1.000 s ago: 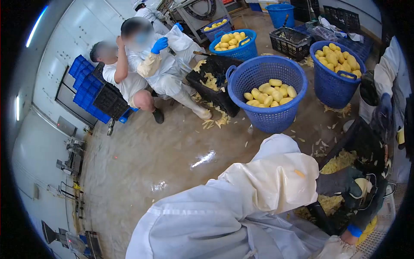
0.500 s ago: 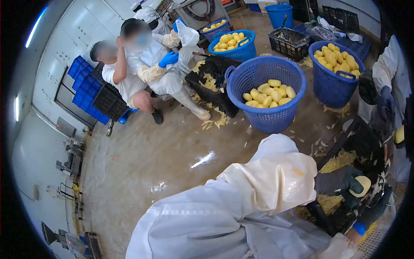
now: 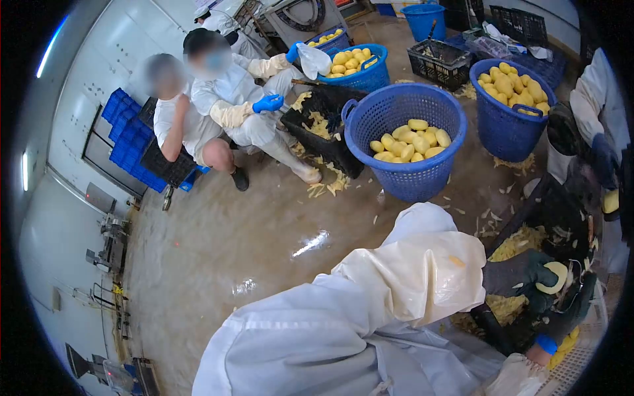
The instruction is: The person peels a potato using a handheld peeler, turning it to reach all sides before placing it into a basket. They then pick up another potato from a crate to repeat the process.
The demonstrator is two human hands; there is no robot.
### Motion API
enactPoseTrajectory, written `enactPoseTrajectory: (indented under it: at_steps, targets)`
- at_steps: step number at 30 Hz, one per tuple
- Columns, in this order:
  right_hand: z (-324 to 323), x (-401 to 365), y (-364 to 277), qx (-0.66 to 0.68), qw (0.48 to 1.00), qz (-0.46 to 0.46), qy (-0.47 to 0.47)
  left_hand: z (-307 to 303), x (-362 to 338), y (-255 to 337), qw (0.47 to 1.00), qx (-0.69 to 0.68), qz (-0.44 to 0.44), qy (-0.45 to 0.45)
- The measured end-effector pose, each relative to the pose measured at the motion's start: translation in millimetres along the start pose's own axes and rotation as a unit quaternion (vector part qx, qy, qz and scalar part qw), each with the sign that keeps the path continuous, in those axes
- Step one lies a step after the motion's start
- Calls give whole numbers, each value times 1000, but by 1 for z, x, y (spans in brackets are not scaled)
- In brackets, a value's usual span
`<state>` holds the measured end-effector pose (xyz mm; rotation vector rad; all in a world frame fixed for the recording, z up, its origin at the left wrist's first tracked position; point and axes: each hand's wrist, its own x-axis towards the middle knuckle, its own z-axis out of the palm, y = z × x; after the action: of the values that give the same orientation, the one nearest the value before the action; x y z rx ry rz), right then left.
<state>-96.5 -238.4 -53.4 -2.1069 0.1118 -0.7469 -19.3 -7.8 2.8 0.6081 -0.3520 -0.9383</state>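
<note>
My left hand (image 3: 528, 276), in a dark green glove, is closed around a peeled pale yellow potato (image 3: 553, 278) at the lower right. My right hand (image 3: 573, 310), also dark-gloved with a blue band at the wrist, is just beside the potato. Its fingers are curled around something slim that is too dark and small to name. Both hands are over a black crate (image 3: 540, 201) holding strips of potato peel (image 3: 522, 243). A white perforated basket (image 3: 598, 330) with yellow potatoes (image 3: 564, 348) in it stands below my right wrist.
Blue baskets of peeled potatoes stand ahead: a large one (image 3: 370, 155), one at right (image 3: 505, 132) and one behind (image 3: 370, 80). Two people (image 3: 218, 99) sit at left by another black crate (image 3: 340, 148). Another person's sleeve (image 3: 601, 99) is at right. Peel litters the wet floor (image 3: 218, 244).
My right hand has shifted slightly up alongside the potato, which stays in my left hand. The blue-gloved person's hands have moved right, and the neighbouring person's arm has come down.
</note>
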Motion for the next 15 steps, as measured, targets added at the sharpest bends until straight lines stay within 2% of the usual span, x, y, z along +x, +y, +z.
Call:
enactPoseTrajectory:
  at_steps: [2,3,4,6,7,8,10,11,12,13,14,15]
  targets:
    - [-7,0,17,30,997,-3,64,-4,3,-3,1000,-17,-21,3]
    - [-11,5,-3,-151,983,-88,53,-2,5,-5,999,-30,-4,10]
    - [-9,6,-19,-152,983,-88,51,-3,6,-7,999,-32,-4,11]
    - [-4,4,-37,-335,919,-205,-21,-1,3,-6,999,-15,-14,27]
    - [7,-2,-27,12,999,-41,27,-1,3,-6,999,-16,-14,23]
    - [8,-2,-11,14,999,-41,30,-1,2,-7,1000,-16,-11,19]
    - [6,4,2,122,985,53,107,-1,2,-4,1000,-22,-8,12]
    - [1,2,6,173,974,87,114,0,2,-3,1000,-23,-5,8]
    - [3,3,-13,172,975,85,112,-1,3,-4,1000,-25,-1,5]
    - [5,3,-35,38,997,1,72,-2,3,-5,1000,-30,3,3]
    - [8,1,-44,-95,992,-82,34,-3,3,-6,999,-34,4,0]
    - [10,-2,-31,-2,1000,6,26,-4,3,-7,999,-33,4,-4]
